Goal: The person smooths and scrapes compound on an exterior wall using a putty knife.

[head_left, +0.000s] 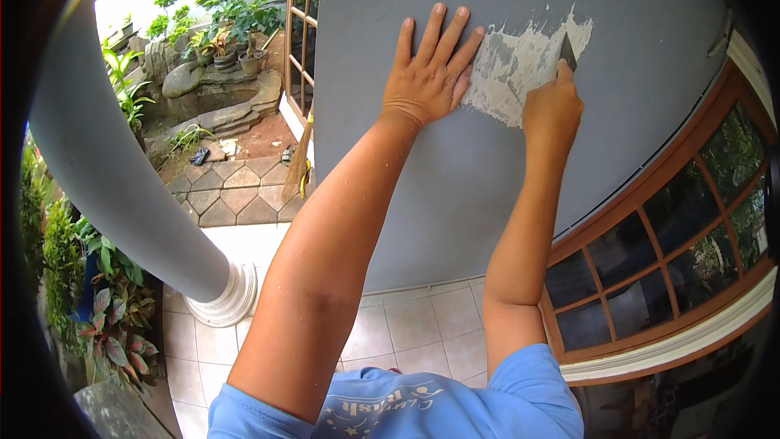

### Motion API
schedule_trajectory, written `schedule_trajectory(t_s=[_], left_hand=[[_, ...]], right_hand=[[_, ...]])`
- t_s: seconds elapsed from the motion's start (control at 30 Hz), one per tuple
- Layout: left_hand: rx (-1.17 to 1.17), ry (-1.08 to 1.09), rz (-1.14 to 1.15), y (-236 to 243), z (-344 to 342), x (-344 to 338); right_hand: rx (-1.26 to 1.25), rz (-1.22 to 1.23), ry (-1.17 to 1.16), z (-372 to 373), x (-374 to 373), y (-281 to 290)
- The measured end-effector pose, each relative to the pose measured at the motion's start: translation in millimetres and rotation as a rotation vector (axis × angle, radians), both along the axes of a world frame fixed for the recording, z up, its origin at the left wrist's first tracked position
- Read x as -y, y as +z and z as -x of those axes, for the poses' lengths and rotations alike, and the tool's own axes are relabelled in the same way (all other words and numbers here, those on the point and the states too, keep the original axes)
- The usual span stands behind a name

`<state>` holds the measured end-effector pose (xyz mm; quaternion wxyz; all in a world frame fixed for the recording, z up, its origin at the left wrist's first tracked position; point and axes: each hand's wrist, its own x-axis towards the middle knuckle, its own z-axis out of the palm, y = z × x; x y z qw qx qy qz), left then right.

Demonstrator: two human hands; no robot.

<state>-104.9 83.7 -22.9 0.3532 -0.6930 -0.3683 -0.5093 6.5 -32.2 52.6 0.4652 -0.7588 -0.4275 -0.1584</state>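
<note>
Two hands on wall (455, 195); broom (297, 164), column (106, 171) nearby.

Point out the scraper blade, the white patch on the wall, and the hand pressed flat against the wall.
scraper blade (568, 54), head view, on the dark metal blade above the fist.
white patch (520, 65), head view, middle of the patch.
left hand (426, 73), head view, back of the hand.

I wore a light blue T-shirt (422, 410) with short sleeves at the bottom of the frame. It had pale writing and little stars on the front. My arms were bare, with no rings.
</note>
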Motion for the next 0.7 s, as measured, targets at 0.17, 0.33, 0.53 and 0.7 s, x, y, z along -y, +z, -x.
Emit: schedule_trajectory(t_s=[0.17, 0.33, 0.53, 0.7], left_hand=[[0.013, -0.012, -0.016, -2.7, -1.4, -3.9], [0.002, 0.009, -0.016, -0.5, 1.5, -3.0], [-0.015, 0.041, -0.015, 3.6, 2.1, -1.2], [-0.009, 0.021, 0.017, -0.8, 2.7, -2.7]], right_hand=[[0.262, 0.070, -0.101, 4.3, -4.9, -19.3], [0.069, 0.014, -0.032, 3.9, 4.8, -10.2], [0.099, 0.031, -0.096, -5.1, -4.2, -5.3], [0.189, 0.107, -0.044, 7.2, 6.9, -15.6]])
